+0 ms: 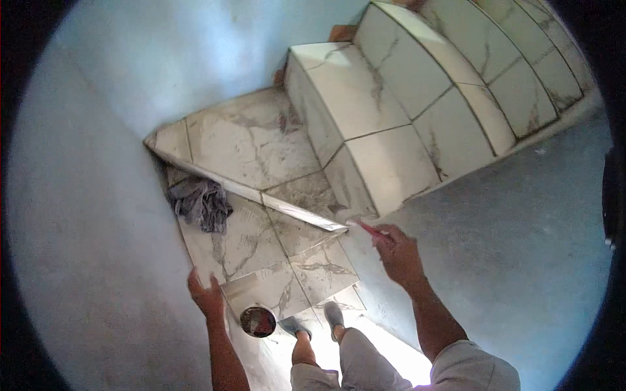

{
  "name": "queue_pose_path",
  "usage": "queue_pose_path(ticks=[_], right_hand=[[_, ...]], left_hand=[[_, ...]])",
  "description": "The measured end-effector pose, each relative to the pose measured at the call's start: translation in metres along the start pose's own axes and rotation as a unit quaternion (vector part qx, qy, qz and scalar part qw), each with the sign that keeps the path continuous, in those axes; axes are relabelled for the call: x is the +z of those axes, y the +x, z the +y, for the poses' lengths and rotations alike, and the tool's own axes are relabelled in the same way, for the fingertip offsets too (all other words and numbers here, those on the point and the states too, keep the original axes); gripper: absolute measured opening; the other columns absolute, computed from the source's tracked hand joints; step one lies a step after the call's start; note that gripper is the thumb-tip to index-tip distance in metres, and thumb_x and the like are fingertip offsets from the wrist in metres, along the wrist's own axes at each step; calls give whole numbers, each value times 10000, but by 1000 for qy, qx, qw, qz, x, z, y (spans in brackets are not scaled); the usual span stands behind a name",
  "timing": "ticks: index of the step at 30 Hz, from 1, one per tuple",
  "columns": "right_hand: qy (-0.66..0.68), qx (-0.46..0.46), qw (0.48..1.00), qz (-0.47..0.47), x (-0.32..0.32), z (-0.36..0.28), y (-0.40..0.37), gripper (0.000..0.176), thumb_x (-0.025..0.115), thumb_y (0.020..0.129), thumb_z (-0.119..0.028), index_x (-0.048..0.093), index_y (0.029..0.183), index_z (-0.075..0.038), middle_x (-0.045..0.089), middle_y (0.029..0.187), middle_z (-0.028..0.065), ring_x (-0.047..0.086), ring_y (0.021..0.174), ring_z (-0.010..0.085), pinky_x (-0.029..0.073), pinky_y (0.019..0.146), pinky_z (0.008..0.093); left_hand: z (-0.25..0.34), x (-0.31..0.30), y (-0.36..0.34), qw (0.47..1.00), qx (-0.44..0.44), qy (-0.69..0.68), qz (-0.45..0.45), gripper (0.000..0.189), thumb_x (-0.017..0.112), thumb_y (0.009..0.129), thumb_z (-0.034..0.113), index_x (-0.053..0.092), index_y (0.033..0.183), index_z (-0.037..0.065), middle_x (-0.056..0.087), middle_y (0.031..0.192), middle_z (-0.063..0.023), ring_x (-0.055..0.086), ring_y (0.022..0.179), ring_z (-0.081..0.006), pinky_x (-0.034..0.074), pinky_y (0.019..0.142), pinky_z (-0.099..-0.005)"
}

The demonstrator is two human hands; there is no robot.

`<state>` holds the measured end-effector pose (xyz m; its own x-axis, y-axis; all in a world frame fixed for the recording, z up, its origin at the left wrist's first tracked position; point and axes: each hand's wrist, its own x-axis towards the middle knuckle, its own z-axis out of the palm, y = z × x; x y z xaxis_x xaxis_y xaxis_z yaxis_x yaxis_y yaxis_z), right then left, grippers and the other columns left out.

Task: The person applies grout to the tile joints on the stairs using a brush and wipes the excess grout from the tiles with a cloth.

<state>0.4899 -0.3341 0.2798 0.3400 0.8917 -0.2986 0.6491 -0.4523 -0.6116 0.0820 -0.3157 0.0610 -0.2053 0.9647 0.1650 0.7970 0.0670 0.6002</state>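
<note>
tool [366, 227], slim, red-handled, pale-tipped

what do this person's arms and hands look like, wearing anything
The left hand and right hand are bare, with no gloves and no watch in view. Both forearms are uncovered. A pale grey sleeve covers the right upper arm at the picture's bottom edge; no sleeve shows on the left arm.

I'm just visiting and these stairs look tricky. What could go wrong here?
The small round dark bowl sits right by the grey shoes; a step could tip it. The crumpled grey rag on the marble-patterned tiled step might trip someone. The right hand, gripping a thin red-handled tool, reaches out while the left hand leans on the wall, so balance looks uncertain.
</note>
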Motion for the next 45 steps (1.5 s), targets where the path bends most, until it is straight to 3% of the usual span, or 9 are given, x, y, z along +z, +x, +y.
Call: queue_pose_path(ticks=[2,12,17,20,22,24,28,33,45], right_hand=[[29,-70,990,116,-30,-15,-3,207,603,837,-145,618,1002,-22,635,739,117,582,590,136,471,563,280],[167,-131,934,288,-67,-82,149,207,627,842,-169,613,983,-19,642,792,136,619,678,174,496,645,301],[38,-272,880,388,-73,-115,301,189,597,828,-113,591,1006,-54,577,947,184,577,875,343,460,755,422],[57,-269,905,325,-57,-91,360,219,572,843,-123,567,1053,-62,574,966,184,563,911,369,446,791,434],[123,-180,958,187,-52,-78,345,265,532,870,-124,530,1131,-76,572,1025,189,550,988,366,434,843,436],[115,-121,969,181,-25,-56,275,316,482,909,-129,471,1213,-44,542,1133,209,505,1120,351,406,948,415],[62,-11,992,106,-54,-36,138,237,472,898,-112,509,1094,17,498,1187,226,465,1163,360,396,979,402],[-30,146,897,417,-97,-6,170,164,497,852,-45,513,1013,-12,528,1009,211,529,1005,372,441,850,406],[30,339,785,518,-77,-12,204,81,518,818,-52,514,885,-5,529,882,182,509,922,360,408,789,451]], left_hand=[[20,-24,55,994,41,31,99,449,628,837,183,470,1201,-26,513,1194,-204,474,1129,-363,360,981,-433],[262,-191,413,802,421,216,364,449,599,877,265,473,1237,29,494,1262,-156,451,1192,-297,338,1015,-425],[372,-277,583,680,469,354,438,440,569,895,282,468,1266,70,459,1314,-152,437,1215,-312,339,1019,-425],[415,-303,661,639,509,394,422,881,502,848,555,199,1394,-67,94,1468,-275,98,1351,-441,121,1065,-560],[416,-297,707,781,256,496,280,844,462,869,554,217,1389,-64,100,1466,-274,136,1333,-460,173,1044,-572],[442,-286,675,669,389,459,437,820,373,892,567,193,1407,-44,89,1470,-274,152,1333,-450,194,1029,-577],[421,-288,703,684,331,488,429,753,391,878,584,298,1364,16,255,1378,-250,288,1258,-418,269,985,-567],[390,-295,725,674,159,628,356,682,413,861,604,428,1309,91,462,1264,-220,457,1163,-378,363,931,-555],[439,-285,681,535,121,762,343,793,341,770,763,496,1249,151,468,1261,-245,458,1152,-431,336,925,-579]])
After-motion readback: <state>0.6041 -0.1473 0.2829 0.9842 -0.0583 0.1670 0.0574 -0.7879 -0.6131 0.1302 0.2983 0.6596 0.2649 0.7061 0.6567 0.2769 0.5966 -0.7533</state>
